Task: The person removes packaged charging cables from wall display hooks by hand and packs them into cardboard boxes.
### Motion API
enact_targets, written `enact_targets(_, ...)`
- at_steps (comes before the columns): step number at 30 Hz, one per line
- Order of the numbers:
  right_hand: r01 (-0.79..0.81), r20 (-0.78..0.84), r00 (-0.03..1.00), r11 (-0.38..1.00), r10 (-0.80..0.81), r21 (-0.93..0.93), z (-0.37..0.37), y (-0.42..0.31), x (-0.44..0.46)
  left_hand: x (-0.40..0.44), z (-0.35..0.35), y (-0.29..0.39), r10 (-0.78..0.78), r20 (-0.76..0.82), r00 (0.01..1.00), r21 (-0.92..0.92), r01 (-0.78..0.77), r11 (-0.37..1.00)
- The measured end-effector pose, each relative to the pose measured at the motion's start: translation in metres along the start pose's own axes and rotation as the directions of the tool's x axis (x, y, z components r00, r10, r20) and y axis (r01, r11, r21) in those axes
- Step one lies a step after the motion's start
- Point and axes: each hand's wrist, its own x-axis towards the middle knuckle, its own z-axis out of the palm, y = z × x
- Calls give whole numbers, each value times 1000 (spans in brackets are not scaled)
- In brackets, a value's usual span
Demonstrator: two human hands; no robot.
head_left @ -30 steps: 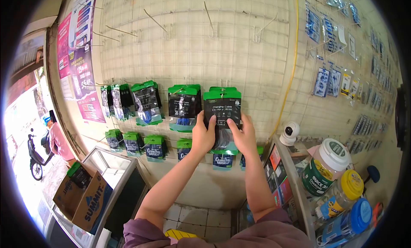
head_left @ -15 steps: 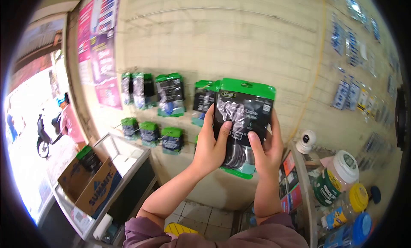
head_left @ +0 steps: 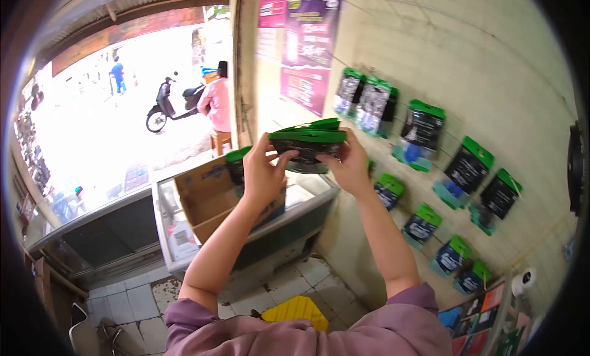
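A small stack of green-and-black cable packs (head_left: 308, 148) is held up before me, seen nearly edge-on with the green tops fanned slightly apart. My left hand (head_left: 263, 172) grips its left side, thumb across the front. The opposite side is pinched by my right hand (head_left: 349, 165), its thumb also on the front face. Below and left, an open cardboard box (head_left: 206, 202) sits on a glass display case (head_left: 175, 245). Another green-topped pack (head_left: 235, 162) stands in the box, partly hidden by my left hand and forearm.
Several similar packs (head_left: 421, 132) hang in two rows on wall hooks to the right. A yellow plastic stool (head_left: 297, 312) stands on the tiled floor. Posters (head_left: 310, 43) cover the wall beside the opening. Outside are a scooter (head_left: 169, 104) and a seated person in pink (head_left: 216, 104).
My view has swung left, bringing the box and street nearer the middle. The held packs have tilted from face-on to nearly edge-on, both hands still on them.
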Motion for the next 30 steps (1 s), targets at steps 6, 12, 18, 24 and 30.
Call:
enact_targets(6,-409,194,885,906,423,-109,99,165,63,34,-82,-159,-287,59,956,370,246,896)
enact_targets(12,-361,287,710,682,643,-636,124,263,65,6,-88,-267,-516,156,842,489,389,781)
enact_targets(18,104,325,754,385,571,-917,131,281,63,-6,-73,-310,-735,184,653,613,509,605)
enact_targets(24,2,167,852,316,496,-949,145,288,58,14,-81,-284,-493,242,836,729,178,661)
enact_targets(30,-182,52,902,485,429,-856,134,284,39,12,-82,-304,-356,318,879,782,-31,623)
